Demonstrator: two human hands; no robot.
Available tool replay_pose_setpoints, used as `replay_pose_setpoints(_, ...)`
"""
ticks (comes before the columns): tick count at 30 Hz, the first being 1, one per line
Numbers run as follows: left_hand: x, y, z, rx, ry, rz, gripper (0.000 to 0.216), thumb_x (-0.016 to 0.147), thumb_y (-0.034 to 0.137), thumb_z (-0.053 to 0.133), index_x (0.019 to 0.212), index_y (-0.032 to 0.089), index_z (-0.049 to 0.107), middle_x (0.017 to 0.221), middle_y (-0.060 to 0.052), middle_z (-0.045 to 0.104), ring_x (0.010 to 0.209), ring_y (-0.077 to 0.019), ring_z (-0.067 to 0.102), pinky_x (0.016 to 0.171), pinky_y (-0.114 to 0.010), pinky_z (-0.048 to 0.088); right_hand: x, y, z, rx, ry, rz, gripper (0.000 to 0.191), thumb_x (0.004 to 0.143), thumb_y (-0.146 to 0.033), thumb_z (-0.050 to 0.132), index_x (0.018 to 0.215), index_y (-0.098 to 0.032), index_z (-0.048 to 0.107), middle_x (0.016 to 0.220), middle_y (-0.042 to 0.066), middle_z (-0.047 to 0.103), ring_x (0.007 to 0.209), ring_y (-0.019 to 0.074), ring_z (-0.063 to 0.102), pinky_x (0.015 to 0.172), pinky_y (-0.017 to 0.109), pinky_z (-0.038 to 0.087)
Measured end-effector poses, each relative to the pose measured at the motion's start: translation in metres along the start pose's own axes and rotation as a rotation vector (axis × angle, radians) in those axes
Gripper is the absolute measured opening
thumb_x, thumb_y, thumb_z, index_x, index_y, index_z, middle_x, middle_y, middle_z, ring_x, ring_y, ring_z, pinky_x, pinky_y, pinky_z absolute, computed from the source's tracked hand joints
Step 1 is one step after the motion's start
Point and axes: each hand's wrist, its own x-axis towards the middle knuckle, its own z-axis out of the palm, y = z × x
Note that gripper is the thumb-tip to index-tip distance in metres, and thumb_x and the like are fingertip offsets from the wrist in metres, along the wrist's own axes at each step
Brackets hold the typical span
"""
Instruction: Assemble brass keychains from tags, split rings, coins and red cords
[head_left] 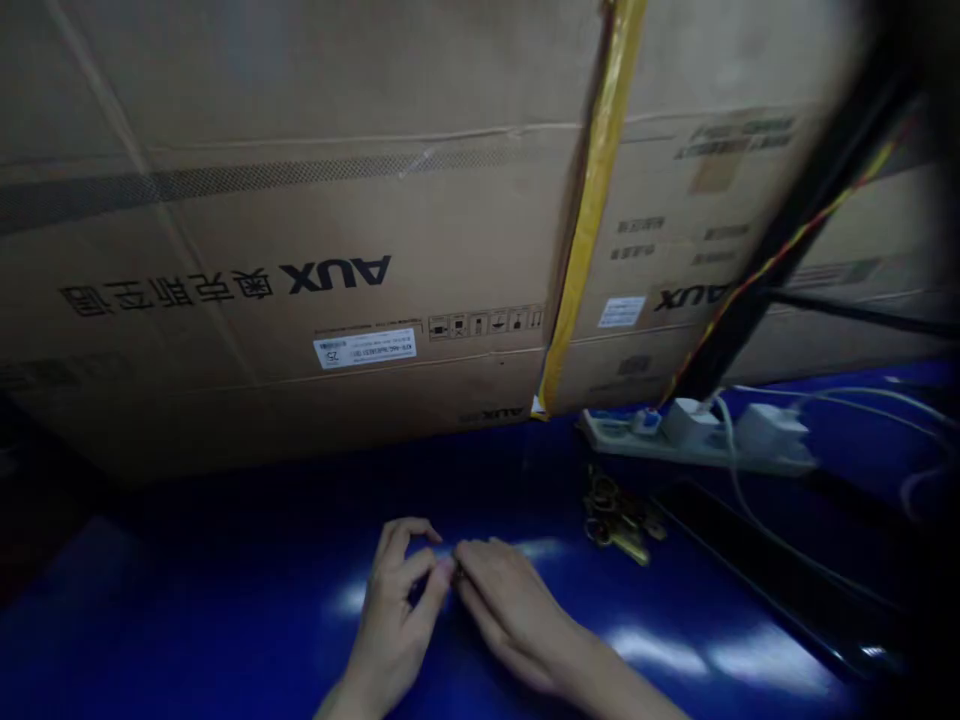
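The rear of the scene is filled by brown cardboard packaging (420,230), on which dark AUX lettering and Chinese characters are printed upside down. In front of it is spread a glossy blue surface (247,620), by which patches of light are reflected. The right part of the packaging is crossed by a slanting black post (780,240), along which a twisted red-and-yellow cord (787,245) is strung. A long, flat dark object (757,570) is laid obliquely at the right. The packaging is divided by a yellow strip (592,200), which is run down nearly to the surface. A white power strip (607,437) is set at the foot of the packaging, with white plugs (688,424) seated in it and pale cables (731,450) led from it. The right hand (517,600) is held palm down, its fingers kept close together. The left hand (397,610) is curled, thumb and forefinger brought together beside the right fingertips. A bunch of keys (619,515) is placed between the right hand and the dark object. White labels (365,348) are stuck on the cardboard. A small dark item (460,574) is partly seen where the fingertips meet, above the surface; its kind, and whether it is gripped by either hand, cannot be told through the blur.
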Motion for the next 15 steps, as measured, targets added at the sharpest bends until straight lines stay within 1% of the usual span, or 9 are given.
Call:
replay_pose_setpoints(1,0.000,0.001,0.001,0.027,0.005,-0.007,0.026,0.091,0.029,0.049,0.072,0.020,0.064,0.102,-0.010,0.059,0.104,-0.0255,0.051,0.091,-0.041,0.042,0.001,0.002,-0.003,-0.023,0.014,0.003,0.021,0.097,-0.022,0.033,0.090,-0.019,0.052,0.087,0.006,0.062,0.076,0.0194,0.055,0.072,0.032,0.041)
replay_pose_setpoints(3,0.000,0.001,0.004,0.024,-0.002,-0.040,0.026,0.089,0.031,0.052,0.068,0.019,0.062,0.093,-0.008,0.060,0.095,-0.0236,0.053,0.084,-0.037,0.043,0.005,0.005,-0.010,0.031,0.069,0.046,0.020,0.097,-0.022,0.032,0.090,-0.020,0.051,0.084,0.005,0.061,0.074,0.0183,0.055,0.069,0.030,0.040)
replay_pose_setpoints(5,0.001,-0.002,0.007,-0.112,-0.019,-0.172,0.033,0.089,0.037,0.052,0.062,0.018,0.056,0.077,-0.006,0.058,0.077,-0.0194,0.055,0.071,-0.032,0.045,0.008,0.008,-0.019,0.159,0.153,0.108,0.022,0.098,-0.026,0.031,0.087,-0.020,0.049,0.080,0.002,0.059,0.072,0.0164,0.055,0.067,0.027,0.040)
replay_pose_setpoints(7,0.003,-0.006,0.010,-0.402,-0.029,-0.409,0.038,0.088,0.044,0.051,0.061,0.018,0.050,0.063,-0.001,0.053,0.057,-0.0142,0.051,0.054,-0.026,0.043,0.010,0.008,-0.030,0.287,0.228,0.130,0.024,0.100,-0.029,0.030,0.086,-0.021,0.048,0.079,0.001,0.059,0.073,0.0150,0.055,0.067,0.026,0.040)
replay_pose_setpoints(9,0.006,-0.009,0.014,-0.757,-0.043,-0.656,0.034,0.085,0.048,0.053,0.068,0.019,0.050,0.054,0.003,0.048,0.041,-0.0102,0.042,0.040,-0.022,0.036,0.012,0.004,-0.038,0.362,0.245,0.096,0.025,0.100,-0.029,0.030,0.088,-0.021,0.050,0.082,0.001,0.059,0.076,0.0147,0.056,0.070,0.026,0.041)
replay_pose_setpoints(10,0.006,-0.010,0.017,-0.921,-0.060,-0.761,0.030,0.084,0.047,0.055,0.074,0.019,0.051,0.052,0.005,0.048,0.037,-0.0091,0.040,0.036,-0.020,0.034,0.012,0.001,-0.042,0.374,0.244,0.063,0.024,0.100,-0.029,0.030,0.090,-0.021,0.051,0.085,0.001,0.060,0.078,0.0149,0.056,0.072,0.026,0.041)
replay_pose_setpoints(12,0.005,-0.008,0.024,-1.190,-0.103,-0.886,0.026,0.083,0.044,0.058,0.085,0.018,0.054,0.054,0.005,0.051,0.037,-0.0093,0.044,0.033,-0.018,0.035,0.013,-0.009,-0.047,0.345,0.216,-0.029,0.024,0.099,-0.027,0.030,0.099,-0.020,0.053,0.092,0.004,0.060,0.084,0.0164,0.056,0.076,0.028,0.042)
replay_pose_setpoints(14,0.002,-0.004,0.033,-1.359,-0.136,-0.926,0.027,0.084,0.042,0.059,0.092,0.017,0.057,0.061,0.001,0.058,0.045,-0.0125,0.056,0.035,-0.018,0.040,0.012,-0.021,-0.053,0.269,0.152,-0.120,0.022,0.097,-0.026,0.035,0.110,-0.020,0.053,0.099,0.006,0.060,0.090,0.0187,0.054,0.081,0.032,0.043)
replay_pose_setpoints(15,0.000,0.000,0.037,-1.415,-0.125,-0.924,0.026,0.084,0.041,0.059,0.093,0.016,0.058,0.064,-0.001,0.060,0.049,-0.0139,0.059,0.036,-0.019,0.042,0.011,-0.026,-0.056,0.230,0.115,-0.153,0.023,0.096,-0.026,0.039,0.113,-0.020,0.052,0.102,0.006,0.060,0.093,0.0196,0.053,0.084,0.034,0.042)
